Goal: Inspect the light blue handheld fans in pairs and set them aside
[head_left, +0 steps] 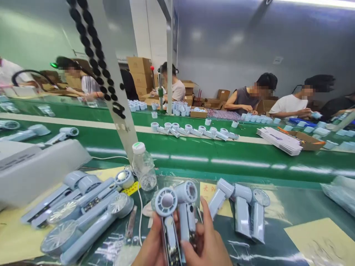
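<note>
Over the green workbench (273,225), the left hand (152,244) curls around one pale blue handheld fan (166,202) and the right hand (208,245) around a second fan (186,192), both upright, close together, near the bench's near edge.

A plastic water bottle (143,167) stands on the near bench, a yellow paper sheet (321,240) lies to its right, and across the green conveyor belt (210,157) lies a stack of printed cards (279,140), with seated co-workers (248,99) and cardboard cartons (140,72) beyond.
</note>
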Action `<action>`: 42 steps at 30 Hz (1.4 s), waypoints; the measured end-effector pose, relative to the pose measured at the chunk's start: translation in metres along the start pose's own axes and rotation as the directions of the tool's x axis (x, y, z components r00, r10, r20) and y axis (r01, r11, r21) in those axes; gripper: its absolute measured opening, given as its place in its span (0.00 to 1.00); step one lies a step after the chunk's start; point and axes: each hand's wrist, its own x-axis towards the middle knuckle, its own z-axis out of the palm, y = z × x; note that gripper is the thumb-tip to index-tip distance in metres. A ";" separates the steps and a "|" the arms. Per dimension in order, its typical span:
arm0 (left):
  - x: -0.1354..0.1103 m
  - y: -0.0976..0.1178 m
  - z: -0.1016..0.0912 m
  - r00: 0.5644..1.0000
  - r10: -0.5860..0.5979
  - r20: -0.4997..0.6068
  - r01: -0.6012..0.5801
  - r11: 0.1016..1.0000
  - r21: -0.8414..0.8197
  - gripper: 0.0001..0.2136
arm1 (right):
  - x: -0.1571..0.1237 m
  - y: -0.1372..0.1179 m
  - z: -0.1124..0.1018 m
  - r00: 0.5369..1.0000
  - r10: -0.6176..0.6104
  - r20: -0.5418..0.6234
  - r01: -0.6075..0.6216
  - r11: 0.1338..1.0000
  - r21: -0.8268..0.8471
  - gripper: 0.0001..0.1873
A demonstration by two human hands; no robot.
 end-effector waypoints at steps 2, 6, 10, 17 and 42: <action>0.005 -0.007 0.005 1.000 -0.011 -0.007 0.011 0.999 0.041 0.27 | -0.002 -0.003 -0.005 0.994 -0.102 0.027 0.101 0.994 0.030 0.51; 0.011 -0.002 0.006 0.998 0.051 -0.042 -0.047 0.995 0.088 0.32 | 0.024 -0.004 -0.034 0.999 -0.038 -0.021 0.029 0.944 -0.328 0.37; 0.006 0.018 -0.004 0.985 0.162 -0.052 -0.154 0.979 0.134 0.33 | 0.060 -0.004 -0.037 0.995 -0.093 -0.035 0.024 0.571 -0.820 0.15; -0.015 0.056 -0.018 0.968 0.207 0.140 -0.238 0.935 0.262 0.30 | 0.063 0.027 -0.010 0.874 -0.483 -0.041 0.168 0.382 -0.909 0.20; 0.007 0.028 0.029 0.914 0.319 0.250 -0.366 0.914 0.173 0.28 | -0.004 0.010 0.004 0.907 -0.157 0.392 0.053 0.964 0.262 0.32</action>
